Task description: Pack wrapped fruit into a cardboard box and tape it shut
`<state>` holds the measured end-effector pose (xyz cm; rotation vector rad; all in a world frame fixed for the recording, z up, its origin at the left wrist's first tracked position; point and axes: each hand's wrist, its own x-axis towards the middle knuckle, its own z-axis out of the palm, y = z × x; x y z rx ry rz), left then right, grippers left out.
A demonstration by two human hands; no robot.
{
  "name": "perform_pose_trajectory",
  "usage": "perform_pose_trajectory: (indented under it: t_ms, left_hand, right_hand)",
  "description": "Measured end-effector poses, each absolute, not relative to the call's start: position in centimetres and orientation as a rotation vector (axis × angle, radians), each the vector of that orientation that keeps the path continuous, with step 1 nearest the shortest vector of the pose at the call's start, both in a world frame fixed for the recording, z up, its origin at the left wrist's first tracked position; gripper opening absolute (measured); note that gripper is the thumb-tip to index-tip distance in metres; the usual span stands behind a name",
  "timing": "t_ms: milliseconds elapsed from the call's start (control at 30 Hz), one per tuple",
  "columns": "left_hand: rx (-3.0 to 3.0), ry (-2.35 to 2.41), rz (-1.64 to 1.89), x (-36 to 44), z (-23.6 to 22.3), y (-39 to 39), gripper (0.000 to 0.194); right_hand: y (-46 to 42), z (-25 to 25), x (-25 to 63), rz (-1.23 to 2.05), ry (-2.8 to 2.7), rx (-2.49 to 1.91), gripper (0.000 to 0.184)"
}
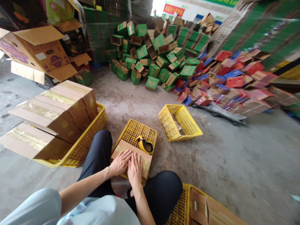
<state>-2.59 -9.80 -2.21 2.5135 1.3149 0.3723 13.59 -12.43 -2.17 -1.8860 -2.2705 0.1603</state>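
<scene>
My left hand [120, 162] and my right hand [135, 169] lie flat, fingers stretched, side by side on a brown cardboard box [122, 148] with clear tape across its top. The box rests on an upturned yellow plastic crate [136, 132] between my knees. A yellow tape dispenser [145, 145] sits on the crate just beyond the box, near my right fingertips. Neither hand holds anything.
A yellow crate [81, 147] at left holds several taped brown boxes [53, 115]. Another yellow crate [179, 122] lies tilted on the concrete floor ahead. A third crate with cardboard [201, 206] is at lower right. Piles of green boxes [152, 53] and red and blue boxes [225, 81] fill the back.
</scene>
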Motion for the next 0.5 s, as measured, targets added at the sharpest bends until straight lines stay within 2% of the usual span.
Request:
perform_pose_trajectory:
  t_ms: [300, 500]
  left_hand:
    - [2.478, 1.58, 0.406, -5.6, -2.3, -9.9, 0.057]
    - [2.463, 1.622, 0.376, -6.3, -2.6, -9.8, 0.063]
  right_hand:
    - [-15.7, -2.1, 17.6, 0.022, -2.124, -2.099, 0.064]
    - [-15.5, -2.4, 20.7, -0.011, -2.161, -2.017, 0.07]
